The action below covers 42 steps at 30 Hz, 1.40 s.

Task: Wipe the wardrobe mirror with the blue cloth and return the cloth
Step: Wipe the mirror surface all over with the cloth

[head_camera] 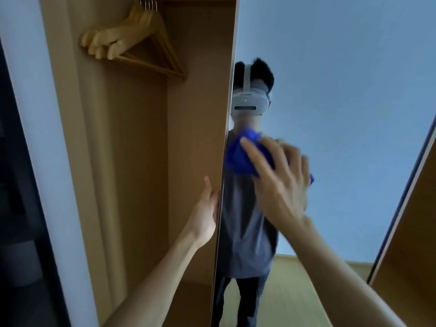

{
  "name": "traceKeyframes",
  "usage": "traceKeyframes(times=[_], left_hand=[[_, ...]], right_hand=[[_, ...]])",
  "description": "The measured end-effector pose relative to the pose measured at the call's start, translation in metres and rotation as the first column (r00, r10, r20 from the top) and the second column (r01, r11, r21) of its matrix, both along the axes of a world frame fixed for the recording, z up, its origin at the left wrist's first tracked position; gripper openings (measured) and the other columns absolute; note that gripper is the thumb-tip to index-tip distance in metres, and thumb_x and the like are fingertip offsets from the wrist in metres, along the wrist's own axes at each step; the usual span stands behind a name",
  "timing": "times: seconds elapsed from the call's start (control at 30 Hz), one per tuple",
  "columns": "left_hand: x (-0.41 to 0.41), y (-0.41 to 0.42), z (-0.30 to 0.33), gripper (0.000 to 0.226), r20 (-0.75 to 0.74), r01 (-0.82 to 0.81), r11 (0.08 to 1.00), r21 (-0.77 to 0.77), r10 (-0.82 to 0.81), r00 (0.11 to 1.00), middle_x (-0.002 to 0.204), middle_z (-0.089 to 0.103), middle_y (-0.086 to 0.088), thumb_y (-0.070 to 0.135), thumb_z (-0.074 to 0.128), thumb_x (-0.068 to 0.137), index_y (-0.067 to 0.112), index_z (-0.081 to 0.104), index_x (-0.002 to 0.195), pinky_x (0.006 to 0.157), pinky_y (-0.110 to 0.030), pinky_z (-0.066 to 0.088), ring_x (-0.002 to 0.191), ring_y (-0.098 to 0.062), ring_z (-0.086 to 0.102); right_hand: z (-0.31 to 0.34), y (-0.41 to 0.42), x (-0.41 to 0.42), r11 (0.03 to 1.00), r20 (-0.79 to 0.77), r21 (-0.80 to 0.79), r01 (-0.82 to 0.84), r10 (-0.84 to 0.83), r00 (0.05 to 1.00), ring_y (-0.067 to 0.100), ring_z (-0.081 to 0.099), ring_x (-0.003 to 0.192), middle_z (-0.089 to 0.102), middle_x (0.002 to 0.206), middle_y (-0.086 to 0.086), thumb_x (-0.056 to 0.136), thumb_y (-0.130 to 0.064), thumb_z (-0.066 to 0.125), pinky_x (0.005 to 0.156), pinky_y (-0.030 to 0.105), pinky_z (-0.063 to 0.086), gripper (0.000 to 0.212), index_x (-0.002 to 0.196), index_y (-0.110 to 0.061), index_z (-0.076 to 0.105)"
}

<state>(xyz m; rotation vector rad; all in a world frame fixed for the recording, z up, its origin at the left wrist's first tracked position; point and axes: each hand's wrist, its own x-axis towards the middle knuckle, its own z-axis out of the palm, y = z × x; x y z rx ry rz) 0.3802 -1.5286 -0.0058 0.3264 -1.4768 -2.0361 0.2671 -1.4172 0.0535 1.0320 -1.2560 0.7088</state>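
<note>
I see the right hand pressed flat on the wardrobe mirror, with the fingers spread and the blue cloth bunched under the palm. The cloth sticks out to the left of the fingers and a small corner shows at the right of the hand. This hand is a little blurred. The cloth is near the left edge of the mirror, about the middle of its height.

The left hand holds the edge of the door that carries the mirror; the thumb lies on the wooden side, and the fingers are hidden behind the edge, so I cannot tell how tight they are.

The wardrobe stands open on the left. Inside, near the top, several wooden hangers hang together on the rail. The lower part of this compartment shows only bare walls.

In the mirror I see the reflection of a person with a white headset and a grey shirt.
</note>
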Motion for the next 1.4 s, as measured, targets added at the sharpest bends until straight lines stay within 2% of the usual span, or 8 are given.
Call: traceKeyframes(times=[0.1, 0.3, 0.47, 0.8, 1.0, 1.1, 1.2, 1.4], left_hand=[[-0.004, -0.003, -0.006, 0.079, 0.019, -0.006, 0.999, 0.040, 0.006, 1.000, 0.145, 0.042, 0.012, 0.071, 0.019, 0.093, 0.020, 0.033, 0.151, 0.122, -0.041, 0.016, 0.138, -0.009, 0.035], [0.000, -0.003, -0.015, 0.077, -0.110, 0.023, 0.990, 0.141, -0.007, 0.994, 0.124, 0.070, -0.013, 0.063, 0.015, 0.099, 0.016, 0.074, 0.116, 0.103, -0.040, 0.044, 0.113, -0.024, 0.067], [0.001, 0.002, -0.018, 0.102, 0.060, -0.057, 0.998, 0.004, 0.056, 0.997, 0.160, 0.033, -0.004, 0.089, 0.037, 0.077, 0.023, 0.034, 0.154, 0.123, -0.048, 0.015, 0.146, -0.024, 0.033], [-0.003, 0.009, -0.056, 0.064, 0.002, -0.086, 0.994, -0.062, 0.086, 0.996, 0.118, 0.073, 0.010, 0.058, 0.010, 0.102, 0.026, 0.060, 0.124, 0.105, -0.033, 0.041, 0.115, -0.003, 0.064], [0.000, 0.010, -0.057, 0.088, -0.005, -0.008, 0.989, 0.145, 0.009, 1.000, 0.142, 0.054, -0.023, 0.074, 0.019, 0.094, 0.008, 0.049, 0.143, 0.097, -0.038, 0.049, 0.130, -0.036, 0.051], [0.000, 0.016, -0.066, 0.093, 0.176, -0.085, 0.994, 0.075, 0.071, 0.982, 0.163, 0.026, -0.008, 0.078, 0.022, 0.088, 0.016, 0.016, 0.158, 0.113, -0.042, 0.031, 0.145, -0.027, 0.033], [0.005, 0.025, -0.080, 0.090, 0.205, -0.107, 0.994, -0.036, 0.112, 0.972, 0.162, 0.023, 0.003, 0.077, 0.023, 0.090, 0.018, 0.021, 0.157, 0.120, -0.036, 0.017, 0.147, -0.012, 0.025], [0.007, 0.033, -0.089, 0.118, 0.165, -0.167, 0.964, -0.205, 0.202, 0.965, 0.160, 0.030, 0.012, 0.101, 0.036, 0.059, 0.030, 0.032, 0.154, 0.119, -0.031, 0.013, 0.147, -0.005, 0.027]], right_hand=[[0.026, -0.013, 0.004, 0.996, 0.030, -0.089, -0.018, 0.021, 0.999, 0.034, 0.064, 0.102, 0.068, 0.132, 0.000, 0.080, 0.005, 0.065, 0.083, 0.045, 0.047, 0.064, 0.138, -0.020, 0.063], [-0.089, -0.006, 0.010, 0.997, -0.013, 0.062, -0.050, 0.051, 0.999, 0.038, 0.066, 0.098, 0.070, 0.131, 0.007, 0.092, -0.006, 0.064, 0.084, 0.048, 0.052, 0.043, 0.133, -0.019, 0.069], [-0.211, 0.020, 0.004, 0.915, 0.053, 0.402, -0.043, 0.024, 0.998, 0.034, 0.060, 0.107, 0.062, 0.136, 0.003, 0.106, -0.014, 0.045, 0.083, 0.053, 0.055, 0.039, 0.138, -0.026, 0.064], [-0.089, 0.015, 0.004, 0.995, 0.157, 0.076, -0.058, 0.045, 0.987, 0.035, 0.063, 0.104, 0.068, 0.131, 0.006, 0.094, -0.001, 0.061, 0.088, 0.047, 0.049, 0.047, 0.135, -0.022, 0.067], [-0.171, 0.010, 0.017, 0.965, 0.097, 0.239, -0.111, 0.090, 0.991, 0.033, 0.060, 0.110, 0.068, 0.134, 0.004, 0.103, -0.015, 0.056, 0.092, 0.049, 0.051, 0.037, 0.137, -0.026, 0.065], [-0.233, 0.023, 0.012, 0.913, 0.085, 0.404, -0.064, 0.032, 0.996, 0.032, 0.055, 0.113, 0.067, 0.134, 0.001, 0.099, -0.012, 0.058, 0.085, 0.050, 0.053, 0.043, 0.138, -0.029, 0.063], [-0.233, 0.036, 0.000, 0.875, -0.005, 0.482, -0.045, 0.054, 0.999, 0.030, 0.054, 0.110, 0.068, 0.131, 0.000, 0.097, -0.014, 0.062, 0.083, 0.047, 0.051, 0.040, 0.134, -0.029, 0.063], [-0.129, 0.050, -0.030, 0.983, 0.084, 0.176, -0.054, 0.040, 0.996, 0.036, 0.059, 0.098, 0.065, 0.134, 0.003, 0.102, -0.014, 0.057, 0.082, 0.045, 0.046, 0.035, 0.134, -0.026, 0.064]])
